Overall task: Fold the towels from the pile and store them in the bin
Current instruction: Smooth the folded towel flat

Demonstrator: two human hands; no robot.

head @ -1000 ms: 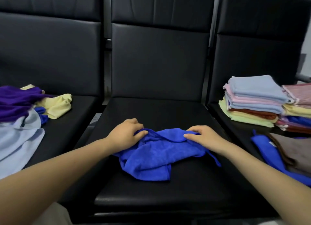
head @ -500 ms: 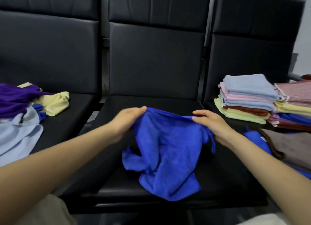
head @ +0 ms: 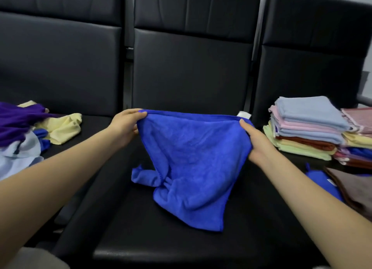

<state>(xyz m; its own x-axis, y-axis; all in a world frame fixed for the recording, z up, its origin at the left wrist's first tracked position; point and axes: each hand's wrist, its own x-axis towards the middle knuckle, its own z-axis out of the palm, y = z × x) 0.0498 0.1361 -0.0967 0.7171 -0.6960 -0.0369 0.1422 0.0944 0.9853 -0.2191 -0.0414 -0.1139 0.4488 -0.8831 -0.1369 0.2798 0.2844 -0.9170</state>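
A bright blue towel hangs spread above the middle black seat, its lower part crumpled on the cushion. My left hand pinches its upper left corner. My right hand grips the upper right corner, where a white label sticks up. On the left seat lies the loose pile of towels, purple, pale yellow, light blue. No bin is in view.
A stack of folded towels in light blue, pink, rust and yellow sits on the right seat, with a second stack beside it. A blue towel and a brown cloth lie nearer me. Black seat backs rise behind.
Both hands lifted the blue towel off the middle seat and drew apart, stretching its top edge out wide. A second ago it lay bunched on the cushion.
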